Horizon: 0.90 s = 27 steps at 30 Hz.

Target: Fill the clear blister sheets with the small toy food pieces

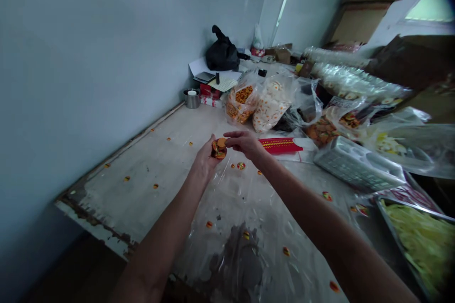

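My left hand (206, 155) is cupped over the table around several small round orange-brown pieces (219, 154), which look like miniature burger parts. My right hand (244, 142) meets it from the right, its thumb and fingers pinched at the edge of one flat orange disc (221, 143) on top of the pile. Whether the disc is lifted off the others I cannot tell. Just below the hands, a round red-and-yellow piece (241, 165) lies on the plastic-covered table (177, 165). More small burger-like pieces, such as an orange one (155, 186), are scattered in loose rows.
Behind the hands stand clear bags of orange pieces (239, 109) and egg-patterned white pieces (272, 109). Red printed strips (280, 145) lie to the right, near a translucent plastic basket (359, 163) and a metal tray (401, 251) of pale green pieces. A metal cup (192, 100) stands by the wall.
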{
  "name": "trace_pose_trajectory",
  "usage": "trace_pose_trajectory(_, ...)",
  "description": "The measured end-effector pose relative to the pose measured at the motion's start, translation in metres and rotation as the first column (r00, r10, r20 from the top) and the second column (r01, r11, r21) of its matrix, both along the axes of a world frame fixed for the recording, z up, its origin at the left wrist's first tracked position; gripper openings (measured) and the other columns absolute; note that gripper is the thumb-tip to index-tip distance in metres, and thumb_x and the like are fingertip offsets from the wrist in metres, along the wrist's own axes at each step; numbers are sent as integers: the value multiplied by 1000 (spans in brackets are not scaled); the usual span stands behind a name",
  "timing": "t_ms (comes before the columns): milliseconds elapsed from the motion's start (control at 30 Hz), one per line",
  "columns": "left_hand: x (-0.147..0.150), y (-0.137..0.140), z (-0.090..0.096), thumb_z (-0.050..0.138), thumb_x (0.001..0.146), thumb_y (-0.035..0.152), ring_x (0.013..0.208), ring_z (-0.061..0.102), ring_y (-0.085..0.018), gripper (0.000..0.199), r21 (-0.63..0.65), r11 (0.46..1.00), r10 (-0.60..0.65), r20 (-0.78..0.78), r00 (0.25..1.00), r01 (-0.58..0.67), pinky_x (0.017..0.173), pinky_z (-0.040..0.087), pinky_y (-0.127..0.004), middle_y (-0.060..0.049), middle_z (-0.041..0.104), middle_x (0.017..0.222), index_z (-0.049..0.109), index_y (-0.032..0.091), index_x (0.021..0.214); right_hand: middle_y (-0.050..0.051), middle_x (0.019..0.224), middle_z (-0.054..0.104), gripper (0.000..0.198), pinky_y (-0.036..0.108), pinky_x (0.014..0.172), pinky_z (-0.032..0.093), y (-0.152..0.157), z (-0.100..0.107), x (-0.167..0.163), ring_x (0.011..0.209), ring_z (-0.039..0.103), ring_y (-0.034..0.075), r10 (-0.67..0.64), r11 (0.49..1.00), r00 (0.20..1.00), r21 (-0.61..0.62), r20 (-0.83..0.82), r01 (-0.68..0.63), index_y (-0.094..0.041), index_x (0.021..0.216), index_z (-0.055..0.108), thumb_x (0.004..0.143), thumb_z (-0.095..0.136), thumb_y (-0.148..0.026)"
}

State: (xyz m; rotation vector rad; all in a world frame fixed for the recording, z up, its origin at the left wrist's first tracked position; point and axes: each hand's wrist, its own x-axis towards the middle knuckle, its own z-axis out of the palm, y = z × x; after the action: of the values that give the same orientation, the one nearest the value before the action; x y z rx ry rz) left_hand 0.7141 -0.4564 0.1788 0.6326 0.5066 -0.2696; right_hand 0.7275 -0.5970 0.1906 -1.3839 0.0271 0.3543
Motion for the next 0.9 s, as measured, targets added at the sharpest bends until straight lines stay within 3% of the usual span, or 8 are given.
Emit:
trace_pose_trajectory(100,-17,3,6,55,100,35,54,61,-13,29,-23,1000,1,-43,999,-2,54,52,-25,-3,64,64,57,14,80,2,67,71,21,16,50,41,-2,-3,-4,54,56,7,-28,999,999,-22,-46,27,-13,81,77,61,74,-7)
trace_pose_trajectory(267,-40,11,8,54,95,14,67,70,-18,13,-31,989,-148,-25,989,147,60,59,-29,-11,71,82,65,10,89,2,67,72,21,17,54,46,-6,-7,-15,56,56,8,-57,998,998,-31,-41,56,-14,79,78,60,73,-5)
trace_pose_trajectory(400,-49,15,7,52,89,0,65,69,-12,16,37,990,-136,-27,990,137,46,48,-11,-8,69,77,64,9,88,3,70,73,16,17,55,47,-1,0,-22,60,60,9,92,993,995,-80,27,-89,-14,80,78,65,74,-9)
trace_pose_trajectory(533,-52,26,11,61,82,-3,54,63,-9,15,95,989,-113,-42,993,117,37,39,-9,-5,66,71,64,11,86,4,73,74,14,19,57,49,10,4,-16,62,63,11,180,976,981,-137,66,-170,-15,80,78,66,80,-16)
trace_pose_trajectory(600,-53,40,14,64,80,-4,54,64,-10,18,104,990,-85,-60,995,91,38,41,-9,-5,67,73,63,13,86,5,73,74,17,19,54,46,12,3,-8,61,62,11,152,970,984,-204,96,-130,-15,80,78,64,83,-18)
trace_pose_trajectory(733,-57,85,14,63,80,-5,57,67,-11,22,176,982,83,-53,995,-72,39,43,-9,-6,67,76,63,15,89,4,66,72,19,18,48,38,-4,-7,5,55,57,10,5,932,952,-346,305,106,-14,80,79,64,82,-23)
trace_pose_trajectory(833,-66,118,10,64,79,-6,54,65,-10,25,264,947,193,-18,981,-181,38,43,-10,-5,67,78,64,16,91,4,63,70,22,20,48,40,-27,-19,6,53,57,11,-38,878,906,-418,421,231,-13,78,78,64,82,-30)
trace_pose_trajectory(900,-72,133,7,64,78,-7,58,67,-10,27,257,942,229,-15,973,-217,39,44,-10,-5,68,81,65,17,93,4,64,71,26,22,49,42,-42,-27,3,51,57,12,-74,861,901,-428,428,274,-13,81,79,66,80,-34)
